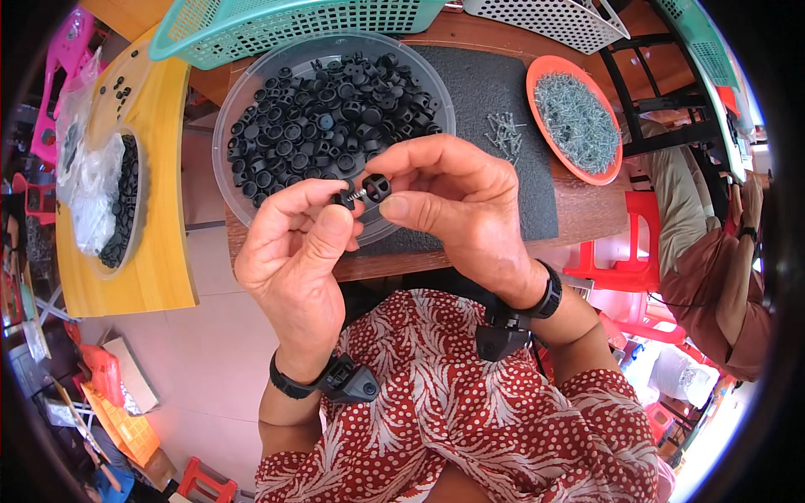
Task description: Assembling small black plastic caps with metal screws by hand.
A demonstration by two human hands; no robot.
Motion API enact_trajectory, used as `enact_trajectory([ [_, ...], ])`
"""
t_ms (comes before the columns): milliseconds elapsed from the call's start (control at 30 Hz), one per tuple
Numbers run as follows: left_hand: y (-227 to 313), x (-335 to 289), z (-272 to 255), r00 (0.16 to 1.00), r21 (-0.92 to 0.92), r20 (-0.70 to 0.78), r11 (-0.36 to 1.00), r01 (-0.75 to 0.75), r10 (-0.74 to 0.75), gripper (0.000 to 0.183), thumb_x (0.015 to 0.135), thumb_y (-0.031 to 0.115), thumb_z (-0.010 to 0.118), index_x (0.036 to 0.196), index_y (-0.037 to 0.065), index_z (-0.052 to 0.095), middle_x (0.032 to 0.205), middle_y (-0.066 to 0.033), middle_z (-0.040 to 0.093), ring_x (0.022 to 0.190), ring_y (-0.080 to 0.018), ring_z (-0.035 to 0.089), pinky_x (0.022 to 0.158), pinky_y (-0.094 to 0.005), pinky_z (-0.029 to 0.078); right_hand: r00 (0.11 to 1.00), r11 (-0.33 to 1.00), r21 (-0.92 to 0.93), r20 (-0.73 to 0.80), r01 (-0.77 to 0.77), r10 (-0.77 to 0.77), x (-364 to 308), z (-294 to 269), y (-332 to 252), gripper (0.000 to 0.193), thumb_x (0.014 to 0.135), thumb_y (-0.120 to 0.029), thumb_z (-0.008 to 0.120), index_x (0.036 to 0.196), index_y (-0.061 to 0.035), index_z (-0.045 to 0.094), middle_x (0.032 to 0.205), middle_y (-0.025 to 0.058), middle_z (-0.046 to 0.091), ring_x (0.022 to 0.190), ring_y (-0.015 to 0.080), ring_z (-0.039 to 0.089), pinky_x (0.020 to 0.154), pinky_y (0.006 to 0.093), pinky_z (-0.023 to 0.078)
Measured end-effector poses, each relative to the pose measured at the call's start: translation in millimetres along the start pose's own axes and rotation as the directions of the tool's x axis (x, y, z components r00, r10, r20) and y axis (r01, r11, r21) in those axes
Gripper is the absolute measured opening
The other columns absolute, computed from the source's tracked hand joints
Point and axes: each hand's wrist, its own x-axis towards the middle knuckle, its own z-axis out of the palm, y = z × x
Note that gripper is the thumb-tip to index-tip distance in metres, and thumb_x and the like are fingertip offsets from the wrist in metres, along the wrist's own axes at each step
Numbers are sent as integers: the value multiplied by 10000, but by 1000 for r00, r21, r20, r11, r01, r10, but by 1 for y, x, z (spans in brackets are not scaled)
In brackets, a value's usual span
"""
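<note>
Head camera: at the centre of the frame, the left hand (293,264) and the right hand (474,210) meet just over the near rim of a clear round tub (220,163). The left thumb and forefinger pinch a small black cap (343,199), with only its thickness between them; the other left fingers curl loosely behind. The right thumb and forefinger close on a black knob (376,188) with openings in its side; the remaining right fingers are mostly hidden, so I cannot tell how they sit. A metal screw (360,194) bridges the cap and the knob. Black plastic parts (327,117) fill the tub at upper centre. Right of it, loose screws (505,134) lie on a dark mat (537,197), and an orange plate (532,84) heaped with more stands at upper right.
</note>
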Motion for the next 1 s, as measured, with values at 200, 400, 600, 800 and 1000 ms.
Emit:
enact_trajectory([
  [200,-2,-1,3,999,75,6,997,-35,34,210,841,75,673,1001,-38,597,863,-89,641,692,-115,582,614,-219,452,996,986,137,18,-91,89,1,-4,2,274,785,122,614,1041,28,621,935,75,662,847,115,622,775,243,525],
  [400,-1,-3,7,997,109,-33,992,-68,72,182,833,10,661,1001,-35,607,878,-71,637,698,-98,570,620,-198,445,995,986,133,9,-99,99,2,-4,4,273,781,117,621,1039,29,625,939,76,665,859,121,624,780,247,526],
  [600,-2,-2,6,987,217,-21,965,-149,157,185,809,-28,686,981,-57,628,896,-38,610,750,-68,544,684,-190,454,996,992,83,5,-90,90,2,-4,8,281,773,110,635,1031,0,646,910,30,651,828,81,585,757,220,500],
  [800,-2,-2,7,987,244,-31,958,-147,160,175,795,-21,700,956,-51,637,871,-39,601,742,-70,543,665,-192,448,997,996,57,-18,-74,76,1,-2,10,283,770,98,648,1030,-12,653,900,15,644,823,69,571,749,211,488],
  [1000,-2,-2,5,984,298,-28,941,-162,178,161,790,-24,700,937,-43,638,828,-34,590,714,-70,539,637,-194,439,992,989,81,-22,-122,124,-1,0,5,253,810,81,621,1046,-6,648,925,36,654,825,77,585,726,211,493],
])
